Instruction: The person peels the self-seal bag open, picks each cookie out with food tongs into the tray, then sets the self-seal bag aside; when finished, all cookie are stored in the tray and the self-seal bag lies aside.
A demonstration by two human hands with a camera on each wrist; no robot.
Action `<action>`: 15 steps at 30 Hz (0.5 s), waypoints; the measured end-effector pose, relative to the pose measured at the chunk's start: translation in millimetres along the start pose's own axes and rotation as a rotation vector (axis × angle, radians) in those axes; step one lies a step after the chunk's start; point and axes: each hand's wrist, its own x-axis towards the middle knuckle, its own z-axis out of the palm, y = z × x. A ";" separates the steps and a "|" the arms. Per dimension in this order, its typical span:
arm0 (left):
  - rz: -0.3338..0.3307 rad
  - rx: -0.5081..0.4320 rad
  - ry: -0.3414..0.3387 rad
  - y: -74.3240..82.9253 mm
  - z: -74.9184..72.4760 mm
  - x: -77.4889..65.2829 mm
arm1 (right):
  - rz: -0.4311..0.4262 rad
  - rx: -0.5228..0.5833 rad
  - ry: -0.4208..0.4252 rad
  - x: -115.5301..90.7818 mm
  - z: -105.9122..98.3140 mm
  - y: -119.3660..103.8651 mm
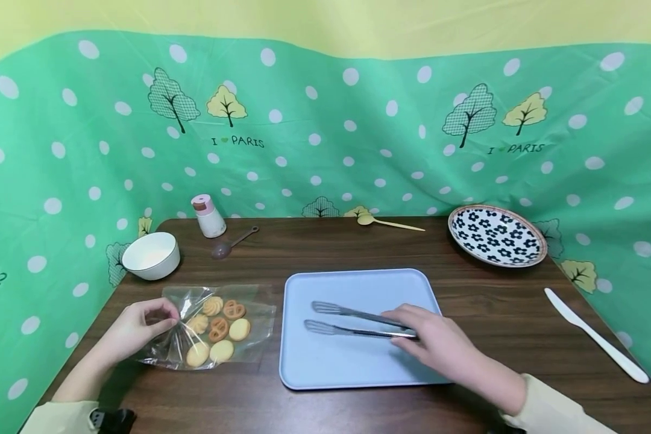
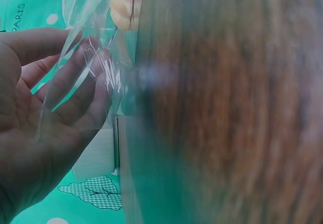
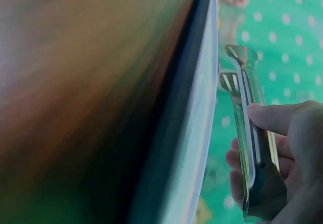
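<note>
My left hand [image 1: 138, 328] pinches the gathered side of a clear plastic bag [image 1: 263, 328] lying at the left of the table. Several round, shell-shaped and pretzel-shaped cookies [image 1: 222, 351] show through the film. In the left wrist view, the crinkled bag [image 2: 103, 67] passes over my curled fingers. My right hand [image 1: 434, 340] holds metal tongs [image 1: 328, 328] over the light blue tray [image 1: 325, 371]. Their slotted tips point left, toward the bag, and stand apart with nothing between them. In the right wrist view, my thumb lies along the tongs [image 3: 243, 108], with the fingers round the other side.
Behind the bag stand a white bowl [image 1: 152, 256], a pink-topped white shaker [image 1: 210, 220] and a brown measuring spoon [image 1: 222, 250]. A yellow spoon [image 1: 366, 220] lies at the back edge. At the right are a flower-patterned plate [image 1: 496, 235] and a white knife [image 1: 597, 337].
</note>
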 end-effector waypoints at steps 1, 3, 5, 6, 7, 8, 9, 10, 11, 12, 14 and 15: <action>0.003 -0.004 0.001 -0.6 0.1 0.0 | -0.024 0.004 -0.010 6.6 2.6 -4.9; 0.007 -0.013 0.003 -1.8 -0.1 0.7 | -0.061 0.007 -0.022 19.9 7.5 -13.9; 0.006 -0.021 0.000 -2.5 -0.8 1.7 | -0.078 0.008 -0.030 32.7 12.5 -21.4; 0.004 -0.023 -0.002 -2.7 -1.2 2.1 | -0.082 0.006 -0.037 39.0 15.3 -24.5; 0.002 -0.024 -0.004 -2.7 -1.5 2.6 | -0.087 0.005 -0.044 44.9 17.9 -27.4; -0.001 -0.024 -0.004 -2.7 -1.8 3.0 | -0.090 0.002 -0.051 50.5 20.7 -29.9; -0.002 -0.022 -0.005 -2.7 -1.9 3.3 | -0.093 0.001 -0.062 55.7 23.6 -32.0; -0.003 -0.021 -0.006 -2.6 -1.8 3.6 | -0.096 0.005 -0.073 60.5 26.1 -34.1; -0.003 -0.021 -0.008 -2.6 -1.7 3.5 | -0.100 0.006 -0.085 64.9 28.7 -35.7; -0.005 -0.021 -0.011 -2.6 -1.4 3.2 | -0.106 0.008 -0.095 69.0 31.2 -37.3; -0.011 -0.021 -0.013 -2.9 -0.5 1.9 | -0.119 0.013 -0.112 76.3 35.9 -40.2; -0.016 -0.021 -0.015 -3.1 -0.1 0.9 | -0.125 0.013 -0.120 79.8 38.0 -41.6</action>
